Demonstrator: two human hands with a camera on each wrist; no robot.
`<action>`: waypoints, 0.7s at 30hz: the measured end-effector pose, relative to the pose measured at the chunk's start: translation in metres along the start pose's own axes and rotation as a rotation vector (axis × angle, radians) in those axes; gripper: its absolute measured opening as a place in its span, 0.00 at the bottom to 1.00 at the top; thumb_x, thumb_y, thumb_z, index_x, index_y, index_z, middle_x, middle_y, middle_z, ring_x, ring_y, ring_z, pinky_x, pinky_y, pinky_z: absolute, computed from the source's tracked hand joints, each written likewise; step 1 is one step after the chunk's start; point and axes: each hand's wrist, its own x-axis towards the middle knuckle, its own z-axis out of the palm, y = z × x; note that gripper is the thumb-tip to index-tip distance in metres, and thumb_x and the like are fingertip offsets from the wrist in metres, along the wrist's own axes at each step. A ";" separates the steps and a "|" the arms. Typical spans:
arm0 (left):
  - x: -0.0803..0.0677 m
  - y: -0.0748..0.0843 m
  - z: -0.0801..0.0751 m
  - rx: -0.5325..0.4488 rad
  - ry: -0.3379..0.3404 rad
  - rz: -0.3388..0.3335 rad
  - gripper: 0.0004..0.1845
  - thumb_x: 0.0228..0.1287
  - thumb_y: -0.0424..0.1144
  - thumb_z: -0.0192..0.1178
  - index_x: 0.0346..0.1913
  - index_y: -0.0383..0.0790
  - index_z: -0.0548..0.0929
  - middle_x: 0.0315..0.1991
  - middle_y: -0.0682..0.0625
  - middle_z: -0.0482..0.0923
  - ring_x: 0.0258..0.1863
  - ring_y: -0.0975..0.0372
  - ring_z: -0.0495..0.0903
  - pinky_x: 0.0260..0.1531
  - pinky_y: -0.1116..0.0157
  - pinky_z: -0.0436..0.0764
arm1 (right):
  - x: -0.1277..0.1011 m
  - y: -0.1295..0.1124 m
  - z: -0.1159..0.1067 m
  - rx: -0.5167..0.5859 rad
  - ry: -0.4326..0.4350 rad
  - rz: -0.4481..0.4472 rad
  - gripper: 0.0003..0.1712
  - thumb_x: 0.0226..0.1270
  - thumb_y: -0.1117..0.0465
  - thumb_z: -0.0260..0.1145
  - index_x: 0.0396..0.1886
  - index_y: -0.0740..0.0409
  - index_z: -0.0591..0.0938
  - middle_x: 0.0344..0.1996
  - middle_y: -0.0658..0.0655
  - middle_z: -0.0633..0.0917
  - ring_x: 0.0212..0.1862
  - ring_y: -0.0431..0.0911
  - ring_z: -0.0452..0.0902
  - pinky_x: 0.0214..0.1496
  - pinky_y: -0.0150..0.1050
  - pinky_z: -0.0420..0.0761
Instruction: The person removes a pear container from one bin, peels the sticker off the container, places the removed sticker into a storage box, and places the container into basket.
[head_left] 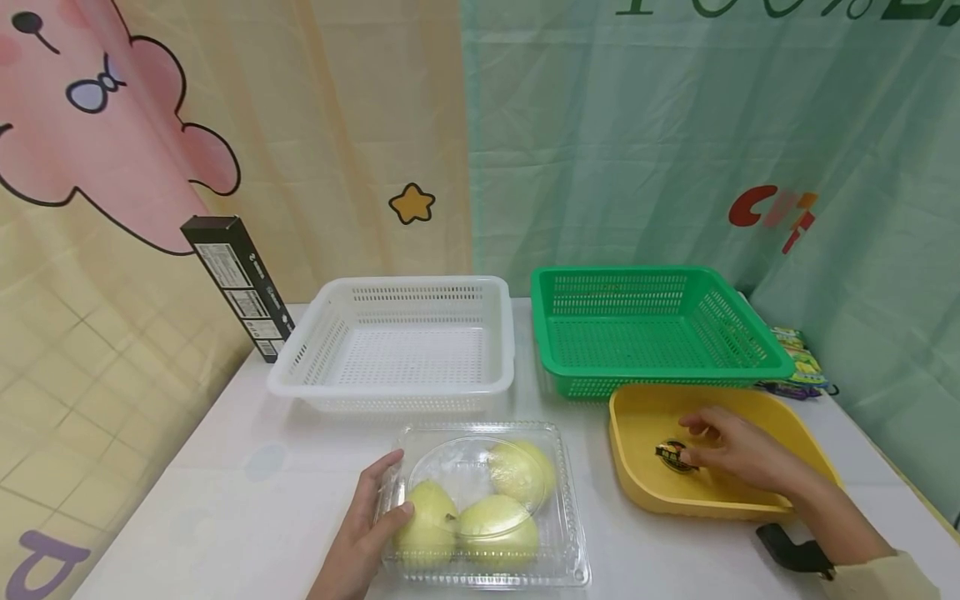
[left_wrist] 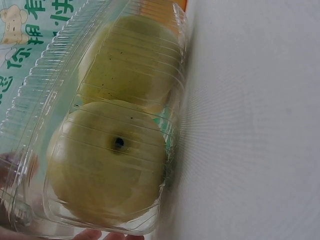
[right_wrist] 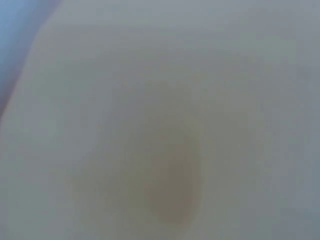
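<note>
While the left grip (head_left: 366, 523) pinched the clear box (head_left: 572, 533) at 9 o'clock, head view showed the right grip (head_left: 726, 447) parted, nothing clasped, thumb at 3 o'clock of the packet (head_left: 668, 452) in the yellow tray (head_left: 636, 429); a light pinch across the packet seemed best. Left wrist: fingertips (left_wrist: 90, 234) at the box's 6 o'clock. Right wrist: blurred.

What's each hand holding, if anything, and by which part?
The left hand holds the clear container by its left side. Whether the right hand grips the dark object can't be told.
</note>
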 end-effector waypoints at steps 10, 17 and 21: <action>0.000 -0.001 0.000 -0.009 -0.001 0.028 0.33 0.64 0.38 0.54 0.70 0.51 0.55 0.76 0.39 0.33 0.74 0.42 0.24 0.61 0.29 0.30 | -0.013 -0.014 -0.015 -0.040 0.027 -0.041 0.28 0.58 0.51 0.69 0.54 0.62 0.77 0.47 0.60 0.81 0.46 0.53 0.76 0.43 0.40 0.78; 0.001 0.001 0.001 -0.005 -0.001 0.019 0.33 0.64 0.39 0.54 0.70 0.49 0.54 0.76 0.40 0.33 0.74 0.41 0.24 0.61 0.29 0.29 | -0.018 -0.025 -0.031 -0.050 0.066 -0.056 0.27 0.59 0.51 0.68 0.55 0.57 0.76 0.50 0.59 0.81 0.47 0.47 0.75 0.42 0.33 0.76; 0.002 0.001 0.002 -0.009 -0.003 0.015 0.33 0.64 0.39 0.54 0.70 0.51 0.55 0.76 0.40 0.33 0.74 0.42 0.24 0.61 0.30 0.29 | -0.020 -0.031 -0.038 -0.052 0.066 -0.042 0.28 0.60 0.48 0.67 0.57 0.55 0.75 0.52 0.58 0.81 0.49 0.51 0.74 0.44 0.32 0.76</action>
